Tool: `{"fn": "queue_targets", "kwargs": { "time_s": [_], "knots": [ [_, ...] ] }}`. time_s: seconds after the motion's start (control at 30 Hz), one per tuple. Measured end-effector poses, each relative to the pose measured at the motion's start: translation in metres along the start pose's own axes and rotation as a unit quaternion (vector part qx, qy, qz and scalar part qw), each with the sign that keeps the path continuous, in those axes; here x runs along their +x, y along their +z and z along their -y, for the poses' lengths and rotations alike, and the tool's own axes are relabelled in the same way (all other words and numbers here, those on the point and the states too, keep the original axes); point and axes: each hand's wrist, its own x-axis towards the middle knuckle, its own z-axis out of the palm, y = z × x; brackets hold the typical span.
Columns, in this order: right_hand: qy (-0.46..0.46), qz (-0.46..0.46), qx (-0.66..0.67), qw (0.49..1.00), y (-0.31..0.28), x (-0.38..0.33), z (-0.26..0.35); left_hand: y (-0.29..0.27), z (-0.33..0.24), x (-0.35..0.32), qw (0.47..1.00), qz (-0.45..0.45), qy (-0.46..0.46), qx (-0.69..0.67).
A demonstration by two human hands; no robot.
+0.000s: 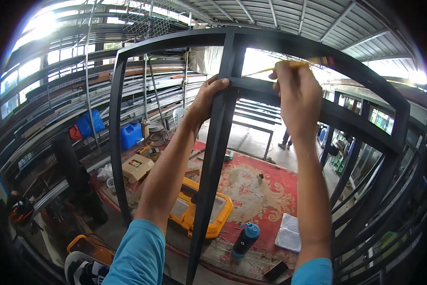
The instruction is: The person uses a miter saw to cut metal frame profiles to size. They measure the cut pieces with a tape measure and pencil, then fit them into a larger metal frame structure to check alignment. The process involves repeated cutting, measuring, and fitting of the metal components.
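A dark grey metal frame (213, 142) stands upright in front of me, its central upright crossed by a horizontal bar (256, 90). My left hand (207, 97) is closed around the upright at that joint, thumb lying across its face. Above the bar, my right hand (299, 95) pinches a slim yellow tool (295, 65). It looks like a screwdriver, but blur hides the exact kind. Its thin tip points left toward the joint; its dark red end sticks out to the right. Whether the tip touches the frame I cannot tell.
On the red patterned carpet (265, 185) lie a yellow case (218, 218), a blue-lidded bottle (245, 240), a white pad (288, 232) and a phone (276, 270). Long metal profiles (66, 90) fill racks at left. More dark frames (365, 161) stand at right. A person (285, 137) stands farther back.
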Motion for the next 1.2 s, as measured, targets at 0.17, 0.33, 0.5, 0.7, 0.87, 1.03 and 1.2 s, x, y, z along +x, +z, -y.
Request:
{"fn": "queue_targets", "kwargs": {
  "time_s": [0.17, 0.33, 0.5, 0.7, 0.87, 1.03, 1.2],
  "knots": [
    [0.074, 0.127, -0.167, 0.975, 0.014, 0.066, -0.026, 0.012, 0.006, 0.0, 1.0, -0.013, 0.005, -0.023],
    [0.126, 0.181, -0.119, 0.968, 0.026, 0.075, -0.045, 0.003, 0.011, 0.003, 0.999, -0.001, -0.014, -0.036],
    [0.147, 0.24, -0.11, 0.953, 0.036, 0.078, -0.052, 0.001, 0.012, 0.002, 0.999, -0.004, -0.014, -0.046],
    [0.181, 0.274, -0.097, 0.94, 0.04, 0.084, -0.045, 0.006, 0.009, 0.0, 0.999, -0.012, -0.011, -0.046],
    [0.17, 0.292, -0.1, 0.936, 0.042, 0.087, -0.043, 0.008, 0.01, -0.002, 0.999, -0.032, -0.001, -0.031],
    [0.17, 0.3, -0.091, 0.934, 0.039, 0.09, -0.033, 0.006, 0.01, -0.002, 0.999, -0.023, -0.003, -0.029],
    [0.192, 0.287, -0.054, 0.937, 0.037, 0.093, -0.042, 0.005, 0.011, -0.002, 0.999, -0.018, -0.002, -0.03]
  ]
}}
